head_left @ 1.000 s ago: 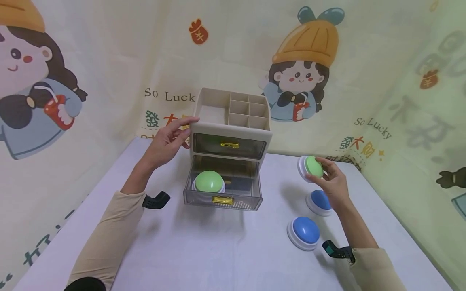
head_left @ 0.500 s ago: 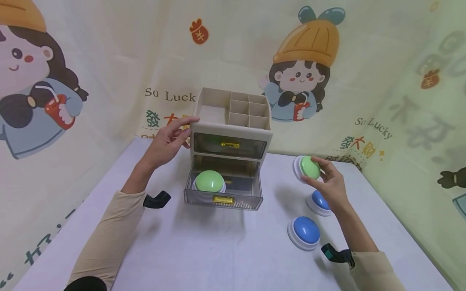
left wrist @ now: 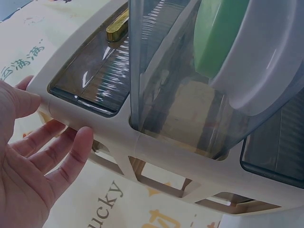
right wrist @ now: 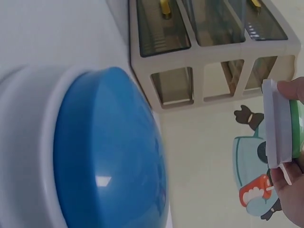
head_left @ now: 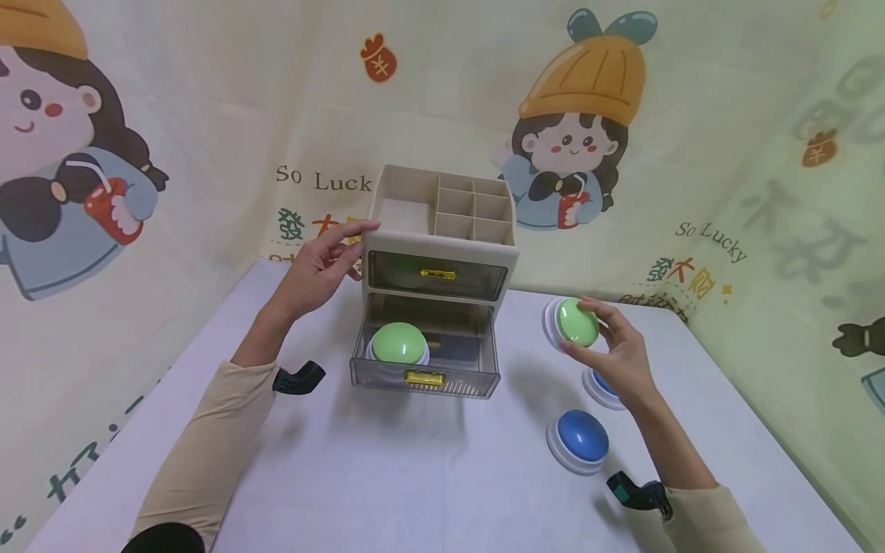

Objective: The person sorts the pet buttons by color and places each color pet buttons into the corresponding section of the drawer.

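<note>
My left hand (head_left: 316, 269) rests against the upper left side of a cream desktop drawer organizer (head_left: 442, 244), index fingertip at its top edge. In the left wrist view its fingers (left wrist: 71, 161) lie loosely along the organizer's side. A smoky see-through drawer (head_left: 477, 378) is pulled out, with a green-domed push button (head_left: 399, 343) in its left part. Off to the right, my right hand (head_left: 618, 353) pinches another green push button (head_left: 577, 322) by its edges, tilted and raised over the table. The right wrist view shows thumb and fingers on opposite sides of its white base (right wrist: 278, 126).
Two blue push buttons are on the white table (head_left: 415, 484): a front one (head_left: 583, 436) and a rear one (head_left: 600, 388) partly hidden by the right hand. The upper drawer (head_left: 437, 275) is closed. A printed cloth (head_left: 442, 92) hangs behind.
My right hand has moved left with the green push button, toward the organizer, and now covers more of the rear blue button. The left hand stays in place.
</note>
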A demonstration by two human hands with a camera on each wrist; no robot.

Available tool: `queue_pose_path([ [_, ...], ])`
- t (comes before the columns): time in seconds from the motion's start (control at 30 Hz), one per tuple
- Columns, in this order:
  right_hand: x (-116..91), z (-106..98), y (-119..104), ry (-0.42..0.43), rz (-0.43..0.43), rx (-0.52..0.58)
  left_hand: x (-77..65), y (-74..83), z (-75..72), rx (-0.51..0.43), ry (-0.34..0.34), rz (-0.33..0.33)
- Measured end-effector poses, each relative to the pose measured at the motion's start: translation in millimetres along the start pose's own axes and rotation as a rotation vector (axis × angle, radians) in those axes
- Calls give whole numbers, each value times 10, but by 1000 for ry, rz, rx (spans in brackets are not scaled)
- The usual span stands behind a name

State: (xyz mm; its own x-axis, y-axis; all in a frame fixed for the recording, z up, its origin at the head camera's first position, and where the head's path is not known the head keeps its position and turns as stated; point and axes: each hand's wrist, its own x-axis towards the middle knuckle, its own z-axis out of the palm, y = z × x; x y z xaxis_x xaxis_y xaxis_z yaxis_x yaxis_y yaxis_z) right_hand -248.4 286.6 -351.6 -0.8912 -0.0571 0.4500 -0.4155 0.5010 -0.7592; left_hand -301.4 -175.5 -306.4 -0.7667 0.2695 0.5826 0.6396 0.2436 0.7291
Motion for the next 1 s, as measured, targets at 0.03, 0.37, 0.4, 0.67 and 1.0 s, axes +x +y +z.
queue_pose_path([
  [0.03,-8,3,-8,0,0,2,1,3,1,1,-1,0],
  [0.37,-82,46,-131,-10,6,295,-1,5,7,1,-5,-6],
  [0.4,-86,55,-145,-14,5,345,-5,1,6,0,-5,-8],
  [0.67,-100,126,-243,-46,3,503,-13,-15,7,-7,-3,3],
  [1.0,-114,182,-442,-63,-72,445,9,1,-2,-14,-4,7],
])
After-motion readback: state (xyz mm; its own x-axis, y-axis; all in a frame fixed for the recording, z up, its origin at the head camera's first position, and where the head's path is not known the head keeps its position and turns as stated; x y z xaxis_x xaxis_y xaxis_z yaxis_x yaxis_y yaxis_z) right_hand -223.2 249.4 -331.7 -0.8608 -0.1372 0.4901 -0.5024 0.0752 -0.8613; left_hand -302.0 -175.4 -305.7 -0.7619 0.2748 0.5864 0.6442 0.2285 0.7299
